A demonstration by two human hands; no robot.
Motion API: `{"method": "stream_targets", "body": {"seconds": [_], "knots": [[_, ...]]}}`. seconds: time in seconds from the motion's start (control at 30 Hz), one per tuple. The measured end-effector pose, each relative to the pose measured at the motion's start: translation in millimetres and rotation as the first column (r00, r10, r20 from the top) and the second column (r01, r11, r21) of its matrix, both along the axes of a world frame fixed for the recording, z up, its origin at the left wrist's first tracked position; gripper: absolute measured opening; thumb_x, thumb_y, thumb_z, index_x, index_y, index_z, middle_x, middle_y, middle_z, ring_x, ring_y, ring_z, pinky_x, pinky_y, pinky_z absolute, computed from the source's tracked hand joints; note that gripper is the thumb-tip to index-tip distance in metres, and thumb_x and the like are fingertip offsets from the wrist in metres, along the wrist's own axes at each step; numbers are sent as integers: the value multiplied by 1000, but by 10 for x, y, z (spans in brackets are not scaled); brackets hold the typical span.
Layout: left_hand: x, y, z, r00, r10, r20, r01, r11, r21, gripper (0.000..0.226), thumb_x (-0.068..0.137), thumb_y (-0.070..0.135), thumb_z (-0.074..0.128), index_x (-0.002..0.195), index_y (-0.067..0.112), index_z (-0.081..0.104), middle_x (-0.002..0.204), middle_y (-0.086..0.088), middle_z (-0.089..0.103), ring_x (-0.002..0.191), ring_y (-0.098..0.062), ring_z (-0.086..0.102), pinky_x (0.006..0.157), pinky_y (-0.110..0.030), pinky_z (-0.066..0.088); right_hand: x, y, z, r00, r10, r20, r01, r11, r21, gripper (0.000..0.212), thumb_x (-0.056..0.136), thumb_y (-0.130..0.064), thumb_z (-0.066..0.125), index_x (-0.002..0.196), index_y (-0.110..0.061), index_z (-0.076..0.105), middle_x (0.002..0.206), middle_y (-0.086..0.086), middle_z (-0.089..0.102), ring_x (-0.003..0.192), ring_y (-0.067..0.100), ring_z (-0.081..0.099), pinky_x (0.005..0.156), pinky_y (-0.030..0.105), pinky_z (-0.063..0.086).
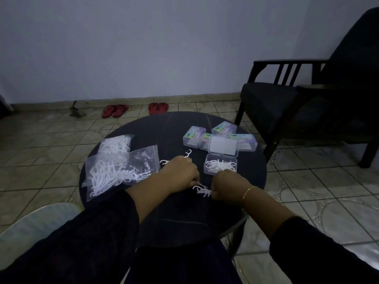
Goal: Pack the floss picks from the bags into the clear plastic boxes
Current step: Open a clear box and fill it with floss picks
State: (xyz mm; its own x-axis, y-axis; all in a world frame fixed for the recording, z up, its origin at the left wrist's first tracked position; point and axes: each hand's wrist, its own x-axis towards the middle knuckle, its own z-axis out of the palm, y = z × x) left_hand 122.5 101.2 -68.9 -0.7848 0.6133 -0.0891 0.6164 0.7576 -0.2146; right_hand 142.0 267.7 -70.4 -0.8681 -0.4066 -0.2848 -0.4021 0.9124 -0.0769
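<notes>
Hands meet at the lower centre of the frame: the right hand (pixel 227 186) pinches a small bunch of floss picks (pixel 202 190), and the left hand (pixel 180 173) curls its fingers onto the same bunch on the round dark worktop (pixel 155 128). Just beyond the right hand stands an open clear box (pixel 220 166) partly filled with picks. Left of centre lie two bags (pixel 114 160) of picks; closed boxes (pixel 219 138) cluster farther back.
</notes>
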Motion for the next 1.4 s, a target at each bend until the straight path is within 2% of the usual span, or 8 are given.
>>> {"method": "stream_targets", "body": {"seconds": [0.17,0.43,0.63,0.83,0.93,1.07,1.3,1.4], "knots": [[-13,-3,-17,999,1,-48,-1,1000,-5,25,95,31,46,103,24,68,105,6,66,101,-18,53,83,-30,34,-29,58,-14,997,-51,61,50,999,6,34,86,-32,62,61,-21,44,64,-4,44,76,18,50,67,28,42],[-102,-50,-49,988,152,6,-146,935,323,29,98,34,47,118,25,65,105,3,70,97,-16,59,88,-29,41,-176,211,146,988,-149,41,152,983,-105,22,86,-29,64,91,-8,67,82,4,61,84,19,61,78,29,52],[-192,-50,-42,965,251,79,-257,834,488,31,98,30,48,125,26,63,109,-1,71,98,-17,64,86,-31,48,-472,306,274,969,-246,-25,238,955,-178,13,83,-24,65,77,-12,62,80,7,63,75,18,60,74,29,53],[-283,-36,-61,964,252,-80,-159,795,586,29,96,29,52,121,24,66,98,-5,72,87,-22,59,73,-31,45,-704,278,234,955,-282,-97,259,946,-196,22,87,-27,63,100,-10,67,97,8,66,91,20,62,85,33,53],[-335,30,-44,970,205,-129,-90,799,595,26,94,28,55,114,22,70,93,-5,73,85,-25,59,73,-36,49,-753,320,222,951,-302,-65,284,938,-201,26,89,-30,61,107,-12,69,105,6,65,99,19,58,91,33,49],[-410,224,-28,983,132,-127,-38,824,565,26,95,30,54,115,26,70,95,0,72,89,-23,56,70,-31,41,-725,485,247,943,-330,-47,313,926,-212,27,96,-27,50,109,-14,69,112,7,63,106,21,55,96,32,45],[-475,568,11,996,88,34,-93,864,495,31,97,29,50,125,28,63,116,2,66,110,-19,49,76,-25,34,-710,686,221,922,-379,-79,353,906,-234,34,95,-24,51,125,-10,59,121,9,58,111,23,53,100,36,44],[-474,497,-36,987,123,100,-157,841,517,32,98,26,49,127,29,61,120,0,64,114,-20,49,83,-27,42,-656,665,232,939,-341,-42,327,924,-197,31,97,-21,48,124,-14,60,123,7,58,112,21,53,101,34,43]]}}
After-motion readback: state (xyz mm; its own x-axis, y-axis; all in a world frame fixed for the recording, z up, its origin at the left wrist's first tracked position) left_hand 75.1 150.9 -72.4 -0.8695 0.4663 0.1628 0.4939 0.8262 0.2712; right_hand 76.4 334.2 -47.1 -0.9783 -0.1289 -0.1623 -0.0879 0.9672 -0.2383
